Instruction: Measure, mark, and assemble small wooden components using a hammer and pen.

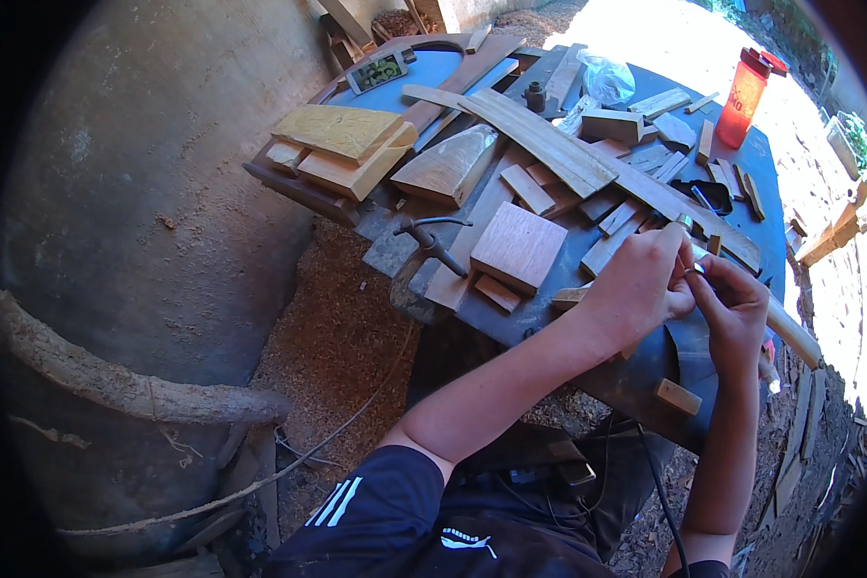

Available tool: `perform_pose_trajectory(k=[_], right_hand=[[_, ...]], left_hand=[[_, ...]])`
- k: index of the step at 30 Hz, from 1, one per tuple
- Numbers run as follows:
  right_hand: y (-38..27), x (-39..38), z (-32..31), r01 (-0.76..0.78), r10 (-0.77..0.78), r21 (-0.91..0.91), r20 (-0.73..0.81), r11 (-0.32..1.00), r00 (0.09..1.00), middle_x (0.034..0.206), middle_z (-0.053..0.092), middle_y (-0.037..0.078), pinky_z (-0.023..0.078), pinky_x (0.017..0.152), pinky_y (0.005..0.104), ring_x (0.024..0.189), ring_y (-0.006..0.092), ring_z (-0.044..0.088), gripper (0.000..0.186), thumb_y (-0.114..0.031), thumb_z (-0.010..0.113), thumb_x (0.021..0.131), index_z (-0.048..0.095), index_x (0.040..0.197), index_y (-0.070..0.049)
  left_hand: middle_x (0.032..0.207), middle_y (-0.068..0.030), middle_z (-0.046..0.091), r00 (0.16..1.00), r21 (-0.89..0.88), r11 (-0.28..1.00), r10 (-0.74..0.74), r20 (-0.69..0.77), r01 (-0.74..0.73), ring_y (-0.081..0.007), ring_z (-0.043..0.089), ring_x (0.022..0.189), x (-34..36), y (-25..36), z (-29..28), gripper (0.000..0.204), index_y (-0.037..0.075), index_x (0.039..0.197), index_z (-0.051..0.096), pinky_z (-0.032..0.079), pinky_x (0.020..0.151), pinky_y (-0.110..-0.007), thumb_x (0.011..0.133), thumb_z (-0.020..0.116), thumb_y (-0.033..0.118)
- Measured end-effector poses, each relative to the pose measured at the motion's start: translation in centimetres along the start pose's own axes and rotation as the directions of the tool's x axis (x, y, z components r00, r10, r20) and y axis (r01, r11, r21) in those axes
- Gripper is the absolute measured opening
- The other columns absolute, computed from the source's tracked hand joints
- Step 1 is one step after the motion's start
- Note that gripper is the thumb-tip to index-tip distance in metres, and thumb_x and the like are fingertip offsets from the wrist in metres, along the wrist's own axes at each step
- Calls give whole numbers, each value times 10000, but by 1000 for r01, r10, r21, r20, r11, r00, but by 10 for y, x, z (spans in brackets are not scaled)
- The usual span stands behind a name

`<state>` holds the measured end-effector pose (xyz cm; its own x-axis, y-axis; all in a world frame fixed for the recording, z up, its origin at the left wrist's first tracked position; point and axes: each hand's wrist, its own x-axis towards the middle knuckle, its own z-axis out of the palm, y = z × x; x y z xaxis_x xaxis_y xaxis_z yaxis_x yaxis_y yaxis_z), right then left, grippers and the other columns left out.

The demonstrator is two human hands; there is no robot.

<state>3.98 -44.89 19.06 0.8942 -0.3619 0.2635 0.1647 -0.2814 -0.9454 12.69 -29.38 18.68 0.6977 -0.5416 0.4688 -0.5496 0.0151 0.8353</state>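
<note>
Over the right part of the cluttered workbench (pixel 679 366), my hands meet fingertip to fingertip. My left hand (pixel 645 275) is closed, its thumb and fingers pinched around something small. My right hand (pixel 734 299) pinches at the same spot from the other side. A small shiny bit shows between the fingertips, but its kind is too small to tell. Just above my left knuckles a greenish, metallic end (pixel 685 222) sticks up; whether that hand holds it is hidden. Behind my right hand a pale round wooden handle (pixel 795 332) slants down past the bench edge.
A metal clamp (pixel 432 246) grips the near bench edge beside a square wood block (pixel 520 246). Planks (pixel 549 144) and offcuts cover the bench. Farther back are a red bottle (pixel 742 101), a phone (pixel 378 72) and a plastic bag (pixel 607 79). A cable (pixel 660 482) hangs near my lap.
</note>
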Motion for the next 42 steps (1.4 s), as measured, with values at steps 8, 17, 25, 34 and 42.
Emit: perform_pose_trajectory(k=[8, 17, 25, 34, 42], right_hand=[[1, -3, 1, 31, -31, -22, -24, 999, 999, 911, 750, 17, 522, 739, 239, 824, 64, 653, 221, -68, 790, 890, 768, 1073, 54], [3, 3, 2, 204, -205, -143, 7, 969, 979, 950, 789, 111, 582, 787, 298, 851, 158, 748, 214, -62, 810, 850, 777, 1037, 35], [-4, 2, 3, 334, -335, -162, 21, 929, 942, 913, 769, 124, 598, 761, 325, 817, 222, 760, 159, -37, 794, 848, 771, 1000, 4], [3, 5, 3, 425, -434, -175, -11, 888, 901, 950, 767, 129, 632, 742, 327, 823, 211, 773, 181, -39, 787, 845, 765, 1020, -1], [-4, 6, -5, 309, -318, -220, -6, 925, 948, 831, 736, 123, 610, 700, 340, 763, 230, 755, 158, -91, 759, 859, 752, 982, 7]], left_hand=[[759, -144, 688, 1000, 40, 999, 3, -1, -3, -286, 719, 708, -2, -2, 3, 278, -4, 971, 589, 578, 686, -388, 766, 774, 30], [806, -103, 703, 997, 202, 978, -66, 43, 56, -163, 706, 722, 3, 6, -8, 226, 22, 1012, 662, 575, 683, -311, 817, 770, 62], [898, 0, 696, 954, 53, 965, -262, 145, 257, -51, 667, 831, 4, 12, -18, 206, 32, 1050, 675, 561, 779, -222, 859, 749, 10], [983, 3, 695, 932, -11, 947, -315, 178, 322, -58, 666, 900, 1, 14, -24, 218, 17, 1115, 685, 559, 836, -223, 906, 745, 6], [975, -26, 731, 944, -120, 944, -286, 163, 306, -69, 679, 843, -4, 13, -27, 164, 1, 1075, 732, 555, 789, -223, 914, 735, 29]])
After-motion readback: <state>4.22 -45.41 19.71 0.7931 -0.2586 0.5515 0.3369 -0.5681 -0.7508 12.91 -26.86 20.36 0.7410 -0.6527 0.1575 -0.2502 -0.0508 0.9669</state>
